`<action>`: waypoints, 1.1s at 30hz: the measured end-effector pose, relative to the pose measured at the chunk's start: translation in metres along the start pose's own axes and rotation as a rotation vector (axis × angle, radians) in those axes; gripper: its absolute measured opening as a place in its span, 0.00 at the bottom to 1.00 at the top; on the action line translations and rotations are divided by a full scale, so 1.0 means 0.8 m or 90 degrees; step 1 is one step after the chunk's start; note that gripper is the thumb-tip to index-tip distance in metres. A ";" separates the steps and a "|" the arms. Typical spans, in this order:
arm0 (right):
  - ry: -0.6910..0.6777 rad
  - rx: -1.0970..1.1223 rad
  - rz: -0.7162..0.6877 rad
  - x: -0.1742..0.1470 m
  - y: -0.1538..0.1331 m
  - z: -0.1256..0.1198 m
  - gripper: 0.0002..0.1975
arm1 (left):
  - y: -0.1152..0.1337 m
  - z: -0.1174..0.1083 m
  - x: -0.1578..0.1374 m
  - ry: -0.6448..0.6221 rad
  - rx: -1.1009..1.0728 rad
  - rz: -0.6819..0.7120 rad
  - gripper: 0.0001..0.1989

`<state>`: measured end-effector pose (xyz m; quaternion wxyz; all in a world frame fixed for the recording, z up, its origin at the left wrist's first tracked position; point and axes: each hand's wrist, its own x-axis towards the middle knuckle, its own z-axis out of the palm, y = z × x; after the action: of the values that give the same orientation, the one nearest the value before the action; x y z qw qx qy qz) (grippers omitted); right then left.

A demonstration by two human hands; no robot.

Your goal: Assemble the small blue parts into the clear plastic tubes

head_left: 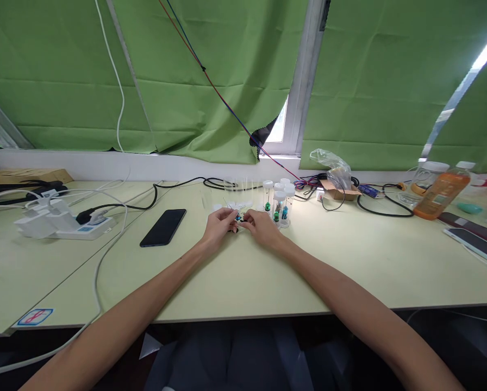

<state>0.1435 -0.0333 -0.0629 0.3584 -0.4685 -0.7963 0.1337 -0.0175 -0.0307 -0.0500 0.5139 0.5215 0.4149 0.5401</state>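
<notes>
My left hand (219, 227) is closed, with thumb and fingers pinched on a small blue-and-black piece with thin wires (238, 218). From the other side my right hand (262, 228) is also closed, its fingertips pinched at the same piece. The exact kind of piece is too small to make out, and my fingers partly cover it. Just right of my right hand stand several clear tubes with white caps (279, 190), holding small green and blue pieces (276, 216). Behind my hands are several clear, see-through tubes (232, 187) without visible contents.
A black phone (163, 228) lies left of my hands. Farther left is a white power strip (86, 231) with plugs and cables. Toward the right are a small cardboard box (341, 191), black cables, an orange bottle (441, 193), a clear jar (425, 182) and another phone (478, 244).
</notes>
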 end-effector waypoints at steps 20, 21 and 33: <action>-0.030 0.156 0.035 -0.006 -0.013 -0.007 0.17 | 0.003 0.000 0.000 -0.007 -0.025 0.010 0.20; -0.020 0.160 0.025 -0.006 -0.012 -0.006 0.17 | 0.003 0.000 0.000 -0.007 -0.028 0.008 0.19; 0.072 0.185 -0.061 -0.004 -0.004 -0.001 0.16 | 0.001 -0.006 0.005 -0.006 -0.111 -0.050 0.17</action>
<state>0.1430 -0.0375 -0.0622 0.4723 -0.3799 -0.7688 0.2036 -0.0224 -0.0265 -0.0488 0.5803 0.4607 0.3837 0.5512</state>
